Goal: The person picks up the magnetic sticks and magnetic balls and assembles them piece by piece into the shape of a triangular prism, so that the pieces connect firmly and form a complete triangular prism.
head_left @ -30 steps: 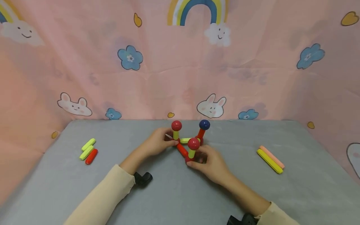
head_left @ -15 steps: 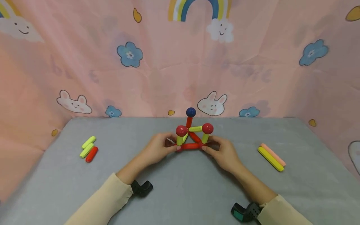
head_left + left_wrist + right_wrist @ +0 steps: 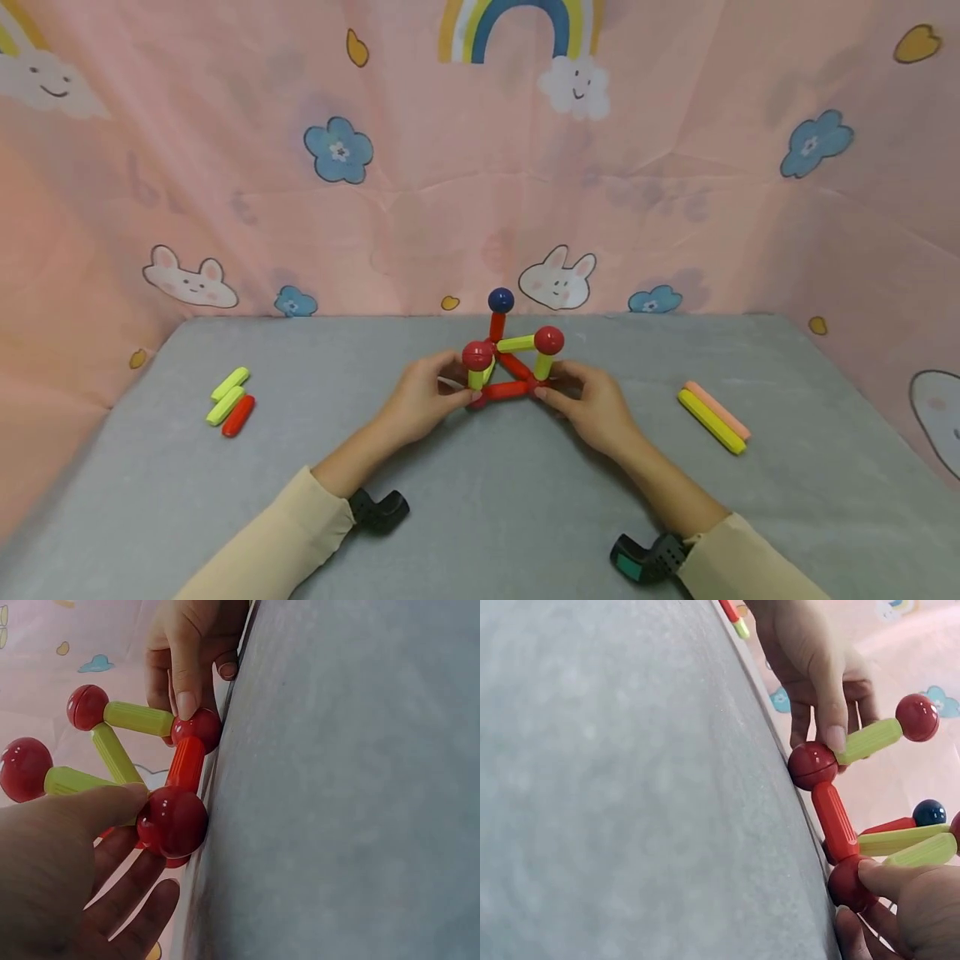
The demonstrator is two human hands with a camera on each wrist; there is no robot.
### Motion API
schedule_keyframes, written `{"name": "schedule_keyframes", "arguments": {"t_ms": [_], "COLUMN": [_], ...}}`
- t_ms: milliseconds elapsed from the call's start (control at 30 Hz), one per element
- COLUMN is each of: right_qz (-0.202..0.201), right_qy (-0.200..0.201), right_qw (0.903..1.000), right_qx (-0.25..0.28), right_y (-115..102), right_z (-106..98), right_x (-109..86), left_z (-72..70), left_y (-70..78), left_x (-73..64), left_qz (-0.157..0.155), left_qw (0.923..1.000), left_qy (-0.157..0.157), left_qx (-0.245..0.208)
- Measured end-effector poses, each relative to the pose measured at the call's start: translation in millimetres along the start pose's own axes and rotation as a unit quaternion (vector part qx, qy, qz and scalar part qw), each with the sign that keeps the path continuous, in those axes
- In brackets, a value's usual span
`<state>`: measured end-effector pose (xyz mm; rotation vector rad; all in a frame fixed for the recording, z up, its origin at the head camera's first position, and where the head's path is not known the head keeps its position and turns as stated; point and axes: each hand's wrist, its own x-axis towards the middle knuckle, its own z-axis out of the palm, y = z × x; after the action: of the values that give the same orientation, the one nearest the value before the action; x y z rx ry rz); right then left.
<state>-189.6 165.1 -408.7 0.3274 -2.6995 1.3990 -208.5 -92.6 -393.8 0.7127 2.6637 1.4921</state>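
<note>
The frame (image 3: pixel 514 365) sits between the hands, roughly 2 o'clock from the left hand (image 3: pixel 420 397) and 10 o'clock from the right hand (image 3: pixel 596 407), neither clearly nearer. Its front rod (image 3: pixel 506 391) runs almost 9-to-3 o'clock, left fingers pinching the left ball (image 3: pixel 174 823) at 9, right fingers the right ball (image 3: pixel 847 886) at 3, each pair parted only by its ball; contact with the tabletop (image 3: pixel 480 517) is unclear.
</note>
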Motion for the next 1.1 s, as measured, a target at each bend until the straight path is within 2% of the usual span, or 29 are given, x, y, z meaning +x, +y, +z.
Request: {"name": "schedule_keyframes", "arguments": {"t_ms": [100, 167, 267, 367, 433, 500, 633, 700, 767, 900, 1000, 1100], "right_qz": [0.003, 0.008, 0.026, 0.043, 0.048, 0.055, 0.091, 0.112, 0.127, 0.137, 0.131, 0.117], "right_qy": [-0.015, -0.033, -0.052, -0.034, -0.012, 0.000, 0.001, -0.005, -0.016, -0.034, -0.035, -0.033], "right_qw": [0.9999, 0.9991, 0.9962, 0.9897, 0.9813, 0.9693, 0.9439, 0.9335, 0.9230, 0.9077, 0.9042, 0.9107], "right_qx": [-0.007, -0.025, -0.065, -0.132, -0.186, -0.239, -0.317, -0.341, -0.363, -0.395, -0.405, -0.395], "right_y": [-3, -5, -9, -4, 2, 9, 16, 17, 19, 22, 25, 27], "right_z": [-4, -13, -37, -68, -88, -106, -131, -137, -138, -133, -128, -125], "right_x": [1.0, 1.8, 0.7, -6.1, -14.1, -23.0, -41.2, -47.2, -51.3, -52.4, -50.2, -48.8], "left_z": [-1.2, -2.0, -3.8, -5.2, -6.5, -8.2, -10.5, -11.3, -11.3, -12.3, -13.0, -13.6], "left_y": [-0.4, -1.0, -1.4, 0.5, 3.8, 6.7, 11.3, 12.1, 12.2, 11.5, 11.0, 10.3], "left_x": [-0.3, -1.4, -4.5, -6.1, -5.7, -4.0, 1.3, 2.8, 3.0, 0.6, -1.1, -1.4], "left_qz": [-0.004, -0.009, -0.018, -0.019, -0.014, 0.003, 0.074, 0.109, 0.128, 0.131, 0.122, 0.110], "left_qw": [1.0000, 1.0000, 0.9997, 0.9995, 0.9994, 0.9989, 0.9946, 0.9908, 0.9884, 0.9877, 0.9888, 0.9903], "left_qy": [-0.001, 0.005, 0.015, 0.021, 0.023, 0.032, 0.051, 0.058, 0.060, 0.064, 0.065, 0.064], "left_qx": [-0.002, -0.002, -0.003, -0.010, -0.023, -0.034, -0.052, -0.057, -0.057, -0.056, -0.057, -0.055]}}
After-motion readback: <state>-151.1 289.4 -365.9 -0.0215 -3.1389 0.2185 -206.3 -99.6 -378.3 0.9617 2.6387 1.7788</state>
